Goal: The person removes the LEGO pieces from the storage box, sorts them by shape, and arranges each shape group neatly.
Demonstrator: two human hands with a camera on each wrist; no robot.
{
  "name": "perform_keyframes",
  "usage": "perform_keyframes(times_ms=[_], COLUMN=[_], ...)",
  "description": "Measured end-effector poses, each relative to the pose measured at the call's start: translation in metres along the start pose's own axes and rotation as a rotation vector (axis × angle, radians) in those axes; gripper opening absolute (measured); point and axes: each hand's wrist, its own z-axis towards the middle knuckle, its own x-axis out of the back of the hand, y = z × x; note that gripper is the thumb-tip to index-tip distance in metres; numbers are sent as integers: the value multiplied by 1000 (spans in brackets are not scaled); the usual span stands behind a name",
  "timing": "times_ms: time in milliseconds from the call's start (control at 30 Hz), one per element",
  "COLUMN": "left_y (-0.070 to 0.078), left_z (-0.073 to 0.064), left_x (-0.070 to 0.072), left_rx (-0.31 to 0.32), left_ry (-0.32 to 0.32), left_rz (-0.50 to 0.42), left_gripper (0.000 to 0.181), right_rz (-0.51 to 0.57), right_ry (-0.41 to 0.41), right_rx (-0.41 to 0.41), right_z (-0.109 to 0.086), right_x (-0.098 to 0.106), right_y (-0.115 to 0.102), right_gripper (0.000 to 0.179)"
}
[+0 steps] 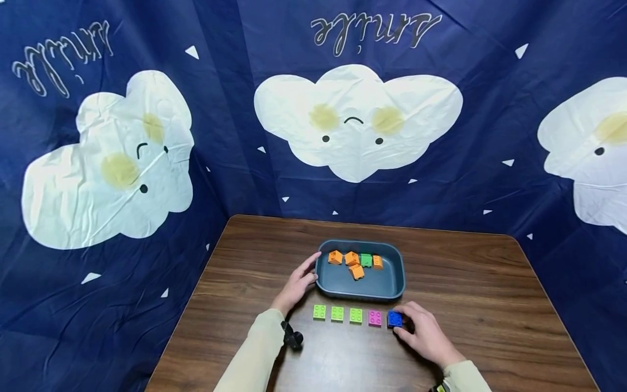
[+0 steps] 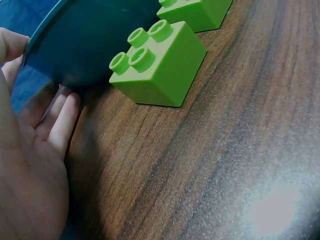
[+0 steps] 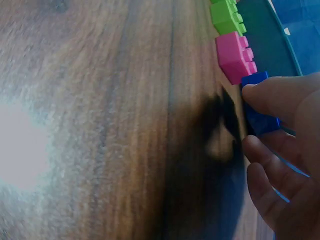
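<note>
A blue toy brick (image 1: 394, 319) stands at the right end of a row on the table. My right hand (image 1: 425, 333) pinches it between thumb and fingers; in the right wrist view the thumb (image 3: 270, 97) covers part of the blue brick (image 3: 262, 120). Left of it is a pink brick (image 1: 374, 318), then lime green bricks (image 1: 337, 313), all studs up. My left hand (image 1: 295, 284) touches the left side of a dark teal tray (image 1: 360, 296) with spread fingers. In the left wrist view, a fingertip meets the rim of the tray (image 2: 95, 40).
Inside the tray lie several orange bricks (image 1: 356, 271) and a green brick (image 1: 366, 260). The wooden table (image 1: 470, 283) stretches out on both sides of the tray. Behind it hangs a dark blue cloth (image 1: 235, 136) with white clouds.
</note>
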Motion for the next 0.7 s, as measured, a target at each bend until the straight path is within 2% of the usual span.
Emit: perform_keyframes(times_ms=[133, 367, 700], left_y=[0, -3, -2], left_z=[0, 2, 0], left_x=[0, 2, 2], left_rx=[0, 13, 21], left_ry=[-3, -15, -11], left_rz=[-4, -9, -21], left_gripper=[65, 64, 65], right_rz=[3, 4, 7], right_ry=[-14, 18, -24], right_rx=[-11, 25, -29], right_z=[-1, -2, 0], right_x=[-4, -9, -8], right_y=[5, 9, 8], right_gripper=[38, 40, 38])
